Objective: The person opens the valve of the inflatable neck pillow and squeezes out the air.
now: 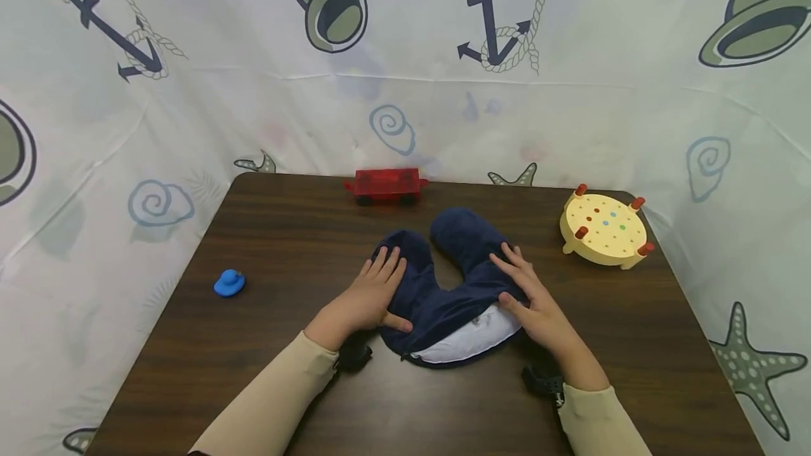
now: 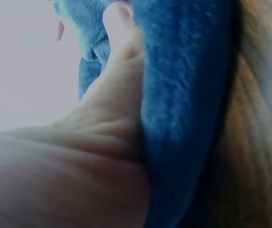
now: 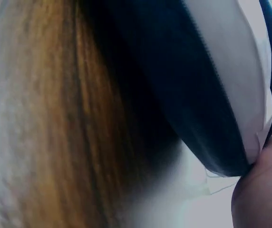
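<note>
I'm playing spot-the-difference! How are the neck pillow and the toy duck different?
The neck pillow is much bigger than the toy duck. The neck pillow is navy with white showing; the toy duck is brighter blue. The left hand and right hand touch the neck pillow, but not the toy duck. Both are on the table.

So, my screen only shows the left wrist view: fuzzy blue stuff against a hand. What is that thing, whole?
Observer: From the head view, it's a navy U-shaped cushion, much like a neck pillow.

Operator: Oh, cosy! Blue all over, then?

Observer: No, a white patch shows along its curved base, on the side nearest the person, close to the right hand.
</note>
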`<state>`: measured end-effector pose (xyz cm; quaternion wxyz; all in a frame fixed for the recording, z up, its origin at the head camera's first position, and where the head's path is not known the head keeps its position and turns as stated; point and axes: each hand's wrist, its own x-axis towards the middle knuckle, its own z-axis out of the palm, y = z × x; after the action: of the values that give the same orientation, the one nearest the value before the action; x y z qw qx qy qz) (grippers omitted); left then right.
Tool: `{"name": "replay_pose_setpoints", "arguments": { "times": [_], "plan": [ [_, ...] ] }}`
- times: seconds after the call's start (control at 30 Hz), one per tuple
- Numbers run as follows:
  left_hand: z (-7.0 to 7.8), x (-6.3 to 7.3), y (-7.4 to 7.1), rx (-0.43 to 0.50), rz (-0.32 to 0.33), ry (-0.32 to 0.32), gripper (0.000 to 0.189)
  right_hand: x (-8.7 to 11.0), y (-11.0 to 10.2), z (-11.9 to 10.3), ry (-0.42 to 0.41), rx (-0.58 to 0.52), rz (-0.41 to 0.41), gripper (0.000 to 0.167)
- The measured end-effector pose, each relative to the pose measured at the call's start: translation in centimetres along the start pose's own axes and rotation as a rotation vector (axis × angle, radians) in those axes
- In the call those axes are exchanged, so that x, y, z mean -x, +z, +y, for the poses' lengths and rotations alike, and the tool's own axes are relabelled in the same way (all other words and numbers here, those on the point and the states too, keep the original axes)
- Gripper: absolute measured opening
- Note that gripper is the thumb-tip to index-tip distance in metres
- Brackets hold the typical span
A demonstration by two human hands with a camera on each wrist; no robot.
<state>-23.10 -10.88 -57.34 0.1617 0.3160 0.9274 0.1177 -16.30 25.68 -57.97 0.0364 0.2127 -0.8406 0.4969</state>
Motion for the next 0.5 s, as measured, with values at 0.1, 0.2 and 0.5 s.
{"name": "replay_pose_setpoints", "arguments": {
  "times": [0.1,0.2,0.5],
  "plan": [
    [0.1,-0.3,0.1,0.007,-0.005,-0.014,0.133,-0.1,0.2,0.0,0.032,0.075,-0.055,0.061],
    [-0.1,-0.4,-0.1,0.066,-0.011,-0.021,0.13,-0.1,0.5,0.2,0.083,0.162,-0.12,0.057],
    [0.9,0.9,-3.0,0.155,0.062,0.009,0.122,-0.2,1.5,0.2,0.138,0.377,-0.211,0.059]
  ]
}}
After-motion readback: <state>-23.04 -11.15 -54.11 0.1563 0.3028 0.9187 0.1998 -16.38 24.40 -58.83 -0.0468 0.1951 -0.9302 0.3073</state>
